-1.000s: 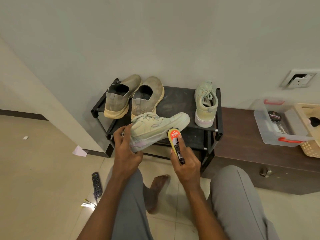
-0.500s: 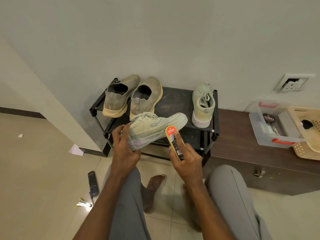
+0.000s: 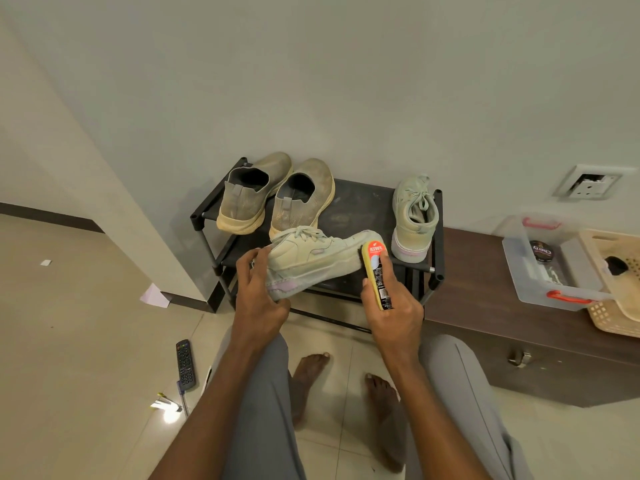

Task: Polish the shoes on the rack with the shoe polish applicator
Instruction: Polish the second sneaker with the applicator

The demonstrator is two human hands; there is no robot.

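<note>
My left hand [image 3: 259, 299] grips the heel of a pale green sneaker [image 3: 311, 259], held sideways in front of the black shoe rack [image 3: 349, 206]. My right hand [image 3: 393, 311] holds the shoe polish applicator [image 3: 376, 271], a yellow sponge bar with a red and black label, and its sponge edge presses against the sneaker's toe side. The matching pale green sneaker [image 3: 414, 220] stands on the rack's right end. A pair of dusty tan slip-on shoes [image 3: 277, 195] sits on the rack's left end.
A dark wooden bench [image 3: 485, 306] stands right of the rack, carrying a clear plastic box [image 3: 540, 268] with a polish tin and a beige basket [image 3: 616, 289]. A remote control [image 3: 186, 365] lies on the tiled floor at the left. My knees and bare feet are below.
The applicator has slid up along the sneaker's toe side. The sneaker stays held at the heel. The view has shifted slightly.
</note>
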